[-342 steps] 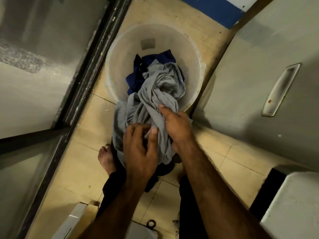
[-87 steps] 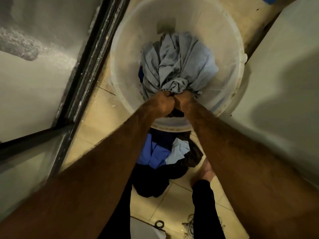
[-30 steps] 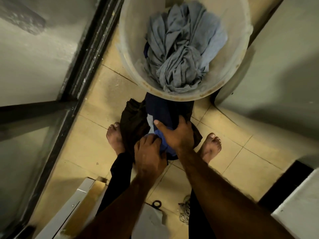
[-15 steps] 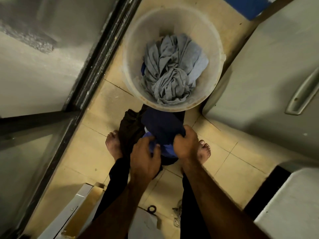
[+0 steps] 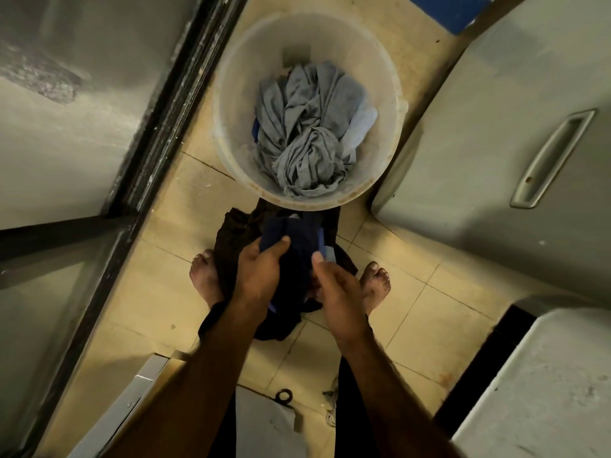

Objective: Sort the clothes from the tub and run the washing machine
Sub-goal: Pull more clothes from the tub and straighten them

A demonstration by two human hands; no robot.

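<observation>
We lift a navy cloth (image 5: 299, 241) clear of the tub (image 5: 330, 203).
Our left hand (image 5: 261, 276) grips the cloth by a bunched fold, low over the dark pile (image 5: 236, 231) on the floor (image 5: 155, 292), so it can drop among its like. Our right hand (image 5: 339, 292) lays its thumb on the same cloth, fingers hidden, so we cannot tell whether it grips. The grey clothes (image 5: 307, 137) lie heaped in the tub just ahead (kept apart, we judge, as the lighter load).
</observation>
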